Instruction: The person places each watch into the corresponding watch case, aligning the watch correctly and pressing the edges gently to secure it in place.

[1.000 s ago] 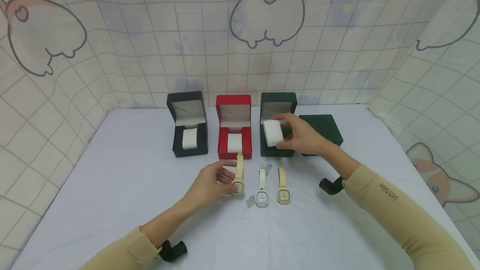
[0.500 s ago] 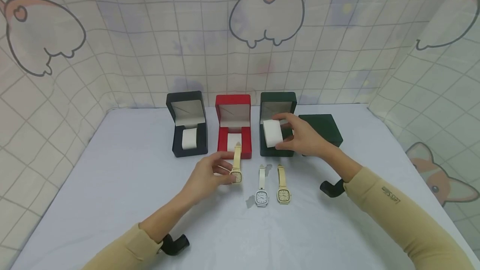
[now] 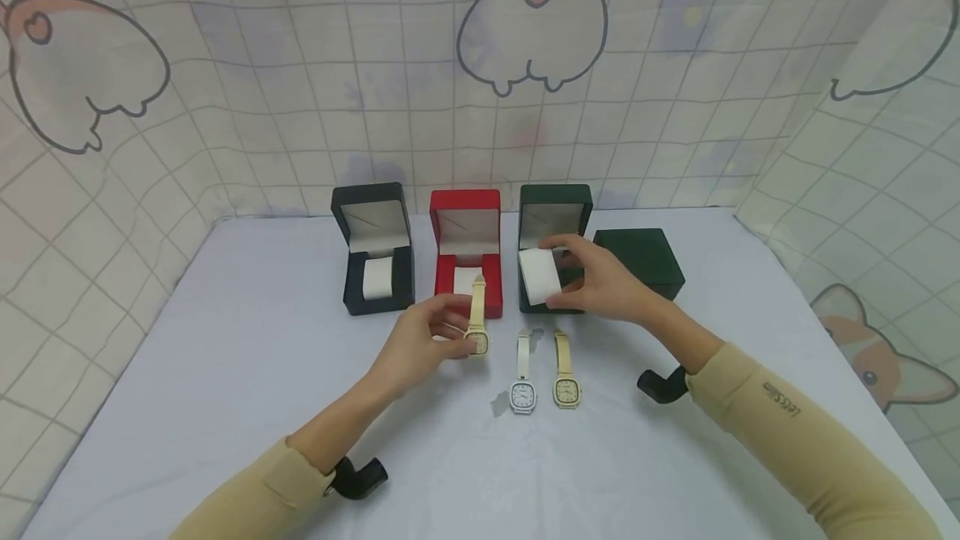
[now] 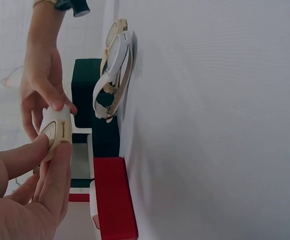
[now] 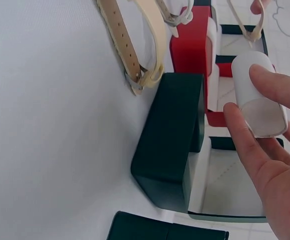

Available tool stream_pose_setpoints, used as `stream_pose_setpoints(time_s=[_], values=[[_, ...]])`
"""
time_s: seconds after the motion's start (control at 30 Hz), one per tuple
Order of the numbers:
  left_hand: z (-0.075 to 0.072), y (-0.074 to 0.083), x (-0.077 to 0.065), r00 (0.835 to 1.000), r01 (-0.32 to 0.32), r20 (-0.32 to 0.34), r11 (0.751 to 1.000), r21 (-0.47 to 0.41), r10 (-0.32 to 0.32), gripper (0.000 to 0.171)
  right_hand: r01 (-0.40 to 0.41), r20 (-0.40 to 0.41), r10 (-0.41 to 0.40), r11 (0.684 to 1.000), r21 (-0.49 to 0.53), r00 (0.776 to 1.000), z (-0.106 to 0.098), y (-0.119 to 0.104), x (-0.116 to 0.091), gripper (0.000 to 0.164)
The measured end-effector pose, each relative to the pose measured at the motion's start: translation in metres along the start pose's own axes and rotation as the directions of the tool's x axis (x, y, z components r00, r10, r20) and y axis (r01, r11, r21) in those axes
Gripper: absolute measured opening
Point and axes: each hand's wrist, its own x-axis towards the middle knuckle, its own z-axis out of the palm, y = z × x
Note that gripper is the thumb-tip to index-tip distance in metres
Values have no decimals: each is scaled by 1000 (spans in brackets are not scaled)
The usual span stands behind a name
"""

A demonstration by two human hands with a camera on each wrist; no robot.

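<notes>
My left hand [image 3: 420, 344] pinches a cream wristwatch [image 3: 477, 323] by its case, the strap pointing up in front of the red watch box [image 3: 492, 282]. In the left wrist view the thumb lies over the dial. My right hand [image 3: 603, 277] holds a white watch cushion [image 3: 540, 276] between thumb and fingers, above the open green watch box [image 3: 556, 195]. The right wrist view shows the cushion [image 5: 254, 95] tilted, with the green box [image 5: 172, 130] below it. On the cloth before the boxes lie a white watch [image 3: 522, 390] and a yellow watch [image 3: 567, 386].
An open dark blue watch box [image 3: 380, 302] with a white cushion stands left of the red box, which also has a white cushion in it. A closed green box [image 3: 647, 257] is behind my right wrist. A white cloth [image 3: 247, 340] covers the table, and a patterned curtain [image 3: 420, 107] hangs behind.
My left hand has lifted the cream watch up and away from me, toward the red box. The right hand has shifted the white cushion slightly left and toward me.
</notes>
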Motion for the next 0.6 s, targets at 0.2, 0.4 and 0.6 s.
stream_pose_setpoints(time_s=[0.2, 0.4, 0.6], values=[[2, 3, 5, 1000, -18, 0, 1000, -13, 18, 52, 18, 23, -18, 1000, 19, 1000, 4, -2, -1, 81], [3, 5, 8, 1000, -19, -4, 999, -32, 19, 50, 57, 50, -58, 998, 32, 997, 8, -2, -3, 82], [4, 6, 12, 1000, -16, -9, 999, -40, 15, 50, 47, 74, -50, 998, 33, 996, 11, -6, -5, 81]])
